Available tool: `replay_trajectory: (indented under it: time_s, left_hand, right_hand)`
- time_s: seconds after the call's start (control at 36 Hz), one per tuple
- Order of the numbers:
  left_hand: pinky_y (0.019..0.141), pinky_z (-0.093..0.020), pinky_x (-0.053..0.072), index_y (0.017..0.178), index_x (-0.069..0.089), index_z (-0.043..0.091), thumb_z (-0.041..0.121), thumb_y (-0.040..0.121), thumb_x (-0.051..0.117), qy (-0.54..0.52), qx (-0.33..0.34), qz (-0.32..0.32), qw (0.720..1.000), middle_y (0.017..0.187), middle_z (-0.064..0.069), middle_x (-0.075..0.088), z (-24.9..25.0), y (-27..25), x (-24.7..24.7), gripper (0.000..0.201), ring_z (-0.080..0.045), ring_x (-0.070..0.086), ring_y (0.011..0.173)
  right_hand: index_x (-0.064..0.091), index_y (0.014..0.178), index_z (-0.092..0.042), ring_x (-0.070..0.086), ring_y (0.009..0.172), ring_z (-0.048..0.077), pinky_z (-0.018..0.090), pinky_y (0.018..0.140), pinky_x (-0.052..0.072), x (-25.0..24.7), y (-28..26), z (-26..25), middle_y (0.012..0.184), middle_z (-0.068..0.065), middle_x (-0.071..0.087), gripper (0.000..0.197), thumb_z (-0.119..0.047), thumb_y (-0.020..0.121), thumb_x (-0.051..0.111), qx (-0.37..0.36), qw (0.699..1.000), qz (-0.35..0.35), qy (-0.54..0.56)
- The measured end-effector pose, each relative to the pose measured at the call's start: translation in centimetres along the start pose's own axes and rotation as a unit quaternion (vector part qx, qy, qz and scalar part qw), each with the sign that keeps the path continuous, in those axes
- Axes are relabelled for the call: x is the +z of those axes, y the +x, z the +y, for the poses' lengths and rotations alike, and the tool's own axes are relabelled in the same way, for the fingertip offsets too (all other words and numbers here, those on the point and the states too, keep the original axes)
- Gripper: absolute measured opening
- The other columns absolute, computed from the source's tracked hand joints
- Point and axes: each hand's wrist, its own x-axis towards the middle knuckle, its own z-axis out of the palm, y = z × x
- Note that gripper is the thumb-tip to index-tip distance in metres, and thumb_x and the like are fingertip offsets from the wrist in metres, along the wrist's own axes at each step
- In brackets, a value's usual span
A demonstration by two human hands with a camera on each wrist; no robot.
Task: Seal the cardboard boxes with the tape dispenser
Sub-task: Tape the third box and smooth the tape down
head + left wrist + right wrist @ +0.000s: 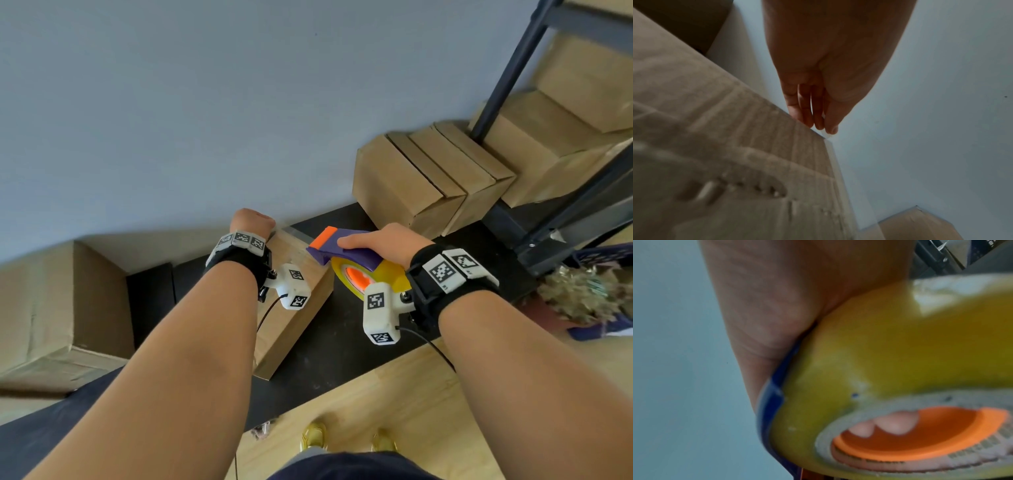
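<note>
While the left hand (252,222) reaches over the far end of the cardboard box (294,308) lying on the black worktop (342,342), its fingers (807,113) point straight down the box's far face, held together, their tips touching the clear tape (835,162) that folds over that far top edge. Nothing is gripped in that hand. To the right of the box, the right hand (380,241) is clamped on the tape dispenser (346,253), a purple body with an orange front end and a yellow roll of tape (900,345); the thumb lies along the top of the purple body, and two fingertips (890,423) show through the roll's orange hub. The dispenser sits just beside the box's right side, near its far end; whether they touch cannot be told. Another large carton (51,308) stands at the left, and further boxes (421,181) are stacked far right beside a dark metal shelf frame (507,78).
</note>
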Motion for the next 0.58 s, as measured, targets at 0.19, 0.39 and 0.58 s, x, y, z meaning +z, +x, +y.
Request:
replay_trajectory:
  time_s: [0.19, 0.39, 0.58]
  left_hand:
    - [0.085, -0.032, 0.05, 0.098, 0.072, 0.01, 0.018, 0.091, 0.058, -0.031, 0.012, -0.015, 0.999, 0.102, -0.01, 0.068, -1.1, -0.1, 1.1, 0.017, -0.027, 0.063, 0.099]
    - [0.061, -0.029, 0.037, 0.08, 0.061, 0.007, 0.021, 0.098, 0.045, 0.008, 0.019, -0.035, 0.999, 0.075, -0.008, 0.054, -1.7, -0.5, 2.1, 0.028, -0.027, 0.052, 0.085]
    - [0.086, -0.038, 0.045, 0.149, 0.02, 0.01, 0.008, 0.1, 0.031, 0.102, 0.012, -0.055, 0.993, 0.125, -0.025, 0.054, -1.8, -1.3, 2.4, 0.05, -0.038, 0.056, 0.112]
  right_hand:
    - [0.06, 0.108, -0.012, 0.062, 0.084, 0.018, 0.027, 0.072, 0.049, 0.4, 0.3, 0.5, 0.092, 0.004, 0.065, 0.061, -0.063, 0.076, 0.07, 0.024, 1.0, -0.007, -0.005]
    - [0.061, 0.11, -0.012, 0.066, 0.091, 0.022, 0.035, 0.09, 0.052, 0.6, 0.7, 0.8, 0.1, 0.007, 0.069, 0.065, -0.066, 0.074, 0.07, 0.032, 0.999, -0.021, -0.004]
    - [0.061, 0.109, -0.011, 0.066, 0.093, 0.024, 0.035, 0.092, 0.052, 0.5, 0.6, 0.9, 0.101, 0.008, 0.069, 0.063, -0.065, 0.076, 0.069, 0.031, 0.999, -0.03, -0.006]
